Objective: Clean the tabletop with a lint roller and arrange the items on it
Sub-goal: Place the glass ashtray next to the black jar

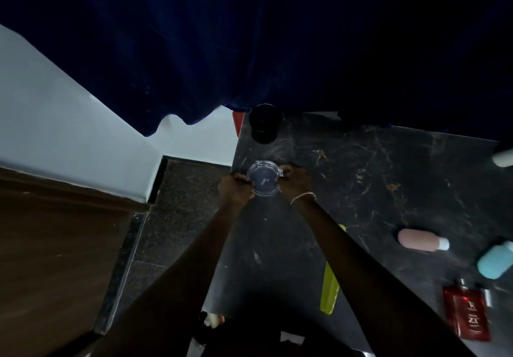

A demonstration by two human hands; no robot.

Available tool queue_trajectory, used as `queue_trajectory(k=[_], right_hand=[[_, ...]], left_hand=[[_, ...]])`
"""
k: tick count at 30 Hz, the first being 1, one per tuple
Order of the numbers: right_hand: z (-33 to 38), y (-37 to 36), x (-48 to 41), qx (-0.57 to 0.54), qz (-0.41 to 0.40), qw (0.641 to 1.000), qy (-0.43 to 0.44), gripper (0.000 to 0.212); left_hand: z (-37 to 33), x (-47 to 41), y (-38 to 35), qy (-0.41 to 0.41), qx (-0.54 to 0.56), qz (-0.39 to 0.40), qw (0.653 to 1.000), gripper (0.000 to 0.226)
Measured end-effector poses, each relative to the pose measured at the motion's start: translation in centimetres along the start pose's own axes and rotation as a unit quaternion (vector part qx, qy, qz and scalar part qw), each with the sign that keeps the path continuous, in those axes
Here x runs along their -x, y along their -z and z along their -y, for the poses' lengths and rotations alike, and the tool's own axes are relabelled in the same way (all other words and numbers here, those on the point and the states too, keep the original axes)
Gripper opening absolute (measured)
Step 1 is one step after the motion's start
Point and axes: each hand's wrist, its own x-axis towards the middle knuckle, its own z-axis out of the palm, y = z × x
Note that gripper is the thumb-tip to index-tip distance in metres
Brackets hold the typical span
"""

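Centre frame, near the left edge of the dark marbled desk: clear glass dish, probably an ashtray, held from both sides, left hand and right hand each with fingers curled on its rim. Black round pot just above it at the desk corner. Yellow-green bar lower centre; pink bottle, teal case and red flask lower right.

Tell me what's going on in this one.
A person holds a clear glass ashtray with the left hand and right hand gripping opposite sides of its rim, near the left edge of the dark marble tabletop. A black jar stands behind it; a green comb, pink bottle and red perfume bottle lie scattered to the right.
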Motion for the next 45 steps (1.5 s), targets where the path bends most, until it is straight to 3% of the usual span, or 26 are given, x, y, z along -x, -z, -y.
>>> queue_trajectory(k=[9,21,24,28,42,45], right_hand=[[1.0,-2.2,-2.5,-0.045,0.002,0.999,0.013,0.026],[0.6,-3.4,-3.5,-0.135,0.009,0.991,-0.026,0.025],[0.6,-3.5,-3.5,-0.137,0.008,0.99,-0.025,0.027],[0.6,-3.4,-3.4,-0.112,0.003,0.994,-0.016,0.025],[1.2,-2.6,-2.7,-0.037,0.004,0.999,0.005,0.029],[1.1,-2.2,-2.4,-0.083,0.03,0.996,-0.001,0.04]], left_hand=[[-0.9,-2.7,1.3,-0.005,-0.033,0.022,0.999,0.027],[-0.6,-3.5,1.2,-0.015,-0.042,-0.002,0.999,0.02],[-0.7,-3.6,0.8,0.004,-0.021,-0.013,1.0,0.016],[-0.4,-3.6,0.9,0.001,-0.014,0.0,1.0,0.033],[-0.4,-3.3,1.3,-0.02,-0.063,0.024,0.998,0.004],[-0.3,-2.6,1.2,-0.045,-0.082,-0.007,0.996,0.022]])
